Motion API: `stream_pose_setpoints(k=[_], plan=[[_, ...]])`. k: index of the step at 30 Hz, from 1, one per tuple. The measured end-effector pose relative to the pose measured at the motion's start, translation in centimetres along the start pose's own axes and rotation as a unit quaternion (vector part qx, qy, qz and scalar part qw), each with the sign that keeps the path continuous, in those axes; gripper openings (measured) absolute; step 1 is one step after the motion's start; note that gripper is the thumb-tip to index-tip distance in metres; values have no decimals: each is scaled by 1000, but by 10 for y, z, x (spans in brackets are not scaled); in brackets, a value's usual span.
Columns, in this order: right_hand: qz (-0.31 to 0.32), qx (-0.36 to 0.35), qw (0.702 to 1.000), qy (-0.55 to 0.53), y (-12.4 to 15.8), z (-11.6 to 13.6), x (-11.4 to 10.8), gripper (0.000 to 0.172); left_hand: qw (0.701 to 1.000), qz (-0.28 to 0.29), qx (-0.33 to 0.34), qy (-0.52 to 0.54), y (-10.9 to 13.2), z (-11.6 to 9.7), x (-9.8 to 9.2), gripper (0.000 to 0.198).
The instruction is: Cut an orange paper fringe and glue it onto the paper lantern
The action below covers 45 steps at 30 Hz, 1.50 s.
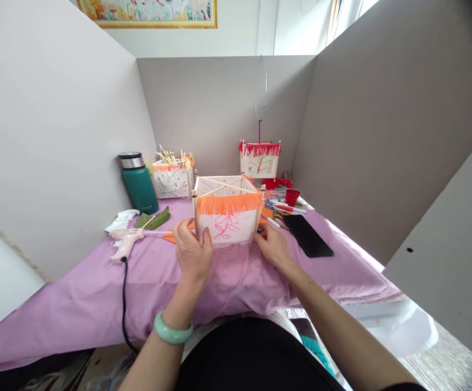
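Note:
A square paper lantern (226, 227) on wooden sticks stands in front of me, with an orange paper fringe (230, 205) along its upper edge and a pink plant drawing on its near side. Two crossed sticks span its open top. My left hand (194, 251) grips its lower left corner, thumb against the front panel. With the fingers closed, my right hand (274, 245) holds the bottom of the right corner post. A small dark thing shows by those right fingertips; what it is I cannot make out.
Left lie a pink glue gun (126, 243) with a black cord, green leaves (154, 218) and a teal bottle (139, 184). Behind stand a stick-filled lantern (172, 182) and a hanging red-fringed lantern (260, 162). Right are a phone (308, 235), a red cup (292, 197), scissors and markers.

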State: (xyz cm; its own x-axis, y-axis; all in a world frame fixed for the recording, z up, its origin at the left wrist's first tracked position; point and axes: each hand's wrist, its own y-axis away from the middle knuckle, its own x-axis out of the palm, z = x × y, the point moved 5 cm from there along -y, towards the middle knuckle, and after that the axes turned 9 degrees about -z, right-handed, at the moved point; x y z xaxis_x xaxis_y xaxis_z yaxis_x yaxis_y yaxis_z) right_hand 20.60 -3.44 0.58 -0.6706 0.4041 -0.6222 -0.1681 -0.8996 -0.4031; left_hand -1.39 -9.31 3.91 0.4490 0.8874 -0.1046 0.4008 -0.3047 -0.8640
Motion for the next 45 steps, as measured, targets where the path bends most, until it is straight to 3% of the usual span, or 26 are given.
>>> stream_pose_setpoints(k=[2, 4, 12, 16, 20, 23, 25, 29, 32, 34, 37, 40, 42, 45], plan=[[12, -22, 998, 53, -6, 7, 0, 20, 997, 77, -5, -22, -9, 11, 7, 27], [12, -35, 995, 90, -14, 14, -2, 18, 993, 110, -8, -39, -17, 16, 10, 23], [-55, -92, 991, 79, -77, 52, -27, 20, 999, 41, 20, -11, -59, -17, 7, 18], [-52, -68, 994, 66, -111, 44, -13, 21, 997, 69, 18, 2, -57, -31, 22, 13], [31, -11, 999, 30, -126, 17, 20, 24, 990, 137, -10, -10, -33, -36, 47, 16], [76, 22, 996, 29, -120, -5, 35, 28, 969, 246, -28, 10, -10, -36, 65, 16], [84, 28, 995, 37, -110, -16, 36, 28, 962, 271, -21, 20, -3, -35, 66, 13], [90, 3, 996, 22, -80, -22, 21, 28, 980, 194, -47, -22, -24, -11, 48, 12], [199, -60, 978, -30, -49, -7, 16, 32, 984, 127, -99, -78, -52, 25, 40, 29], [260, -124, 955, -64, -28, 9, 16, 38, 978, 144, -118, -94, -64, 49, 46, 43], [188, -167, 968, -1, -15, 26, 16, 38, 956, 231, -165, -69, -66, 77, 66, 53], [99, -160, 977, 100, -14, 32, 20, 31, 940, 290, -176, -32, -60, 85, 77, 43], [71, -152, 974, 152, -15, 29, 23, 28, 937, 300, -177, -31, -59, 86, 76, 36], [59, -146, 972, 176, -17, 22, 23, 28, 946, 270, -171, -52, -70, 88, 69, 29]])
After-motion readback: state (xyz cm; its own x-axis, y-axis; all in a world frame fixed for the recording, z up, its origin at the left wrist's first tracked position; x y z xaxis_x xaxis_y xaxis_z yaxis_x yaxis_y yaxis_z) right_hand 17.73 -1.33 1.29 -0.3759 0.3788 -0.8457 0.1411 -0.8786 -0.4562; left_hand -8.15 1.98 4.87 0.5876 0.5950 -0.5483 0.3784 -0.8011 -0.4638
